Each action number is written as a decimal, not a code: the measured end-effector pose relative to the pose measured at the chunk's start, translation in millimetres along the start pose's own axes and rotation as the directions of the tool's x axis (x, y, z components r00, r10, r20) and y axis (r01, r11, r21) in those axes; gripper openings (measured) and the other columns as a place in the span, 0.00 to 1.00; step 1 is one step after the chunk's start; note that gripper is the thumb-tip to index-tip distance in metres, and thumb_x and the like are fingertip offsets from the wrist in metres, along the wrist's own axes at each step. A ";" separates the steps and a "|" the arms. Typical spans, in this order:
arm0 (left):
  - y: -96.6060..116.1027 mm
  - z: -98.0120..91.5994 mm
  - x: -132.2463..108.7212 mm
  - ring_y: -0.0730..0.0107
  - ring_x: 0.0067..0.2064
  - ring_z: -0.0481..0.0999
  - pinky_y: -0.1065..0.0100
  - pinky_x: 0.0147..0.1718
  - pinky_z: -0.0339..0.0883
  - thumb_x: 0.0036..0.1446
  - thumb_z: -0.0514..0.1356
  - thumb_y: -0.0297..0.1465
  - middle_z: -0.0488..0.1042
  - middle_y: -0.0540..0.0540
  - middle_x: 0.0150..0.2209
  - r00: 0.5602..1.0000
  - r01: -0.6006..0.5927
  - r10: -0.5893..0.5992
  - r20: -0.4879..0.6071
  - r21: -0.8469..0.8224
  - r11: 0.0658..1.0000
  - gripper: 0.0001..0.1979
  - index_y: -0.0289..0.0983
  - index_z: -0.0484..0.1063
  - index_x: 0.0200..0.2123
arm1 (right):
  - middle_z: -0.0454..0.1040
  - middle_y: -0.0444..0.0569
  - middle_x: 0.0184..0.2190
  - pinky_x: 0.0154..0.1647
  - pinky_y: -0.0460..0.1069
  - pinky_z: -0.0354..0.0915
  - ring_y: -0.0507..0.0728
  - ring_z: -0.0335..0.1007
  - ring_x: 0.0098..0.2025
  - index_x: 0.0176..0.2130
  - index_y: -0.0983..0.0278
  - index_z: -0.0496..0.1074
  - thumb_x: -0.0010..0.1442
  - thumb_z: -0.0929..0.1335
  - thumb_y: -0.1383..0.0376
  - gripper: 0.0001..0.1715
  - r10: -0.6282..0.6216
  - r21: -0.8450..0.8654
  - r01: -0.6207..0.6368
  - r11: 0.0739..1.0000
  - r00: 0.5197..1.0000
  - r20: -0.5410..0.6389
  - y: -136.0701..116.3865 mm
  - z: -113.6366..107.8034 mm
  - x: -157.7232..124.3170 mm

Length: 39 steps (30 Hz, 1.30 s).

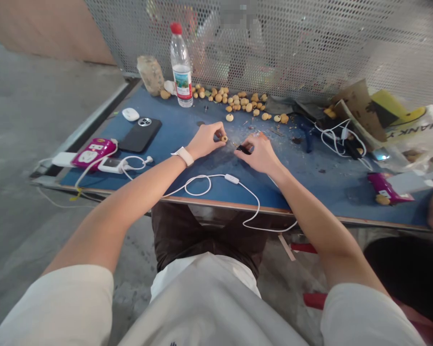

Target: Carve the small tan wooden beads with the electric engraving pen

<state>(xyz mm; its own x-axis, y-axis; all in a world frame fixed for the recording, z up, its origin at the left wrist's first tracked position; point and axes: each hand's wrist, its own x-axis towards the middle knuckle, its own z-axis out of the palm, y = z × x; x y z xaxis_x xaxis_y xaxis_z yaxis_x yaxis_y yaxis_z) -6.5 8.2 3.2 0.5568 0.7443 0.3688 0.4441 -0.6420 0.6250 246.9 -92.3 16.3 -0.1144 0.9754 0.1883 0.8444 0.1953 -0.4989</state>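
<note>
In the left grip (206, 140) (poking out) sits a tan piece (224, 139).

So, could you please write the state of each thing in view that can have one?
Left hand: closed on a small tan piece.
Right hand: closed on a black object.
Bottle: upright, red cap on, partly filled.
Phone: lying camera side up.
White case: appears shut.
White cable: looped, partly hanging below the table edge.
Tan balls: loose, scattered along the mesh panel.

Light is even and diffuse; shadows on the table (173, 129) are soft. Edges stretch my sleeves (65, 307); upper-right corner darkens.
</note>
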 end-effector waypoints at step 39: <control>-16.4 4.4 0.8 0.48 0.57 0.87 0.52 0.58 0.79 0.76 0.72 0.28 0.87 0.37 0.57 0.986 -0.166 0.153 0.064 0.347 0.923 0.05 0.38 0.90 0.52 | 0.86 0.58 0.44 0.58 0.64 0.76 0.72 0.84 0.50 0.44 0.57 0.77 0.80 0.76 0.52 0.14 0.002 -0.067 0.001 0.998 0.998 0.055 -1.5 15.3 -0.8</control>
<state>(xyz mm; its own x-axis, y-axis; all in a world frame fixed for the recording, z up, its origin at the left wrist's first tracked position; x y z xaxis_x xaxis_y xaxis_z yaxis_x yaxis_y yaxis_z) -10.2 18.5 -9.8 0.6623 0.6235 0.4154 0.5608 -0.7802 0.2769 237.7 -91.9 4.0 -0.1412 0.9800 0.1401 0.8771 0.1895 -0.4413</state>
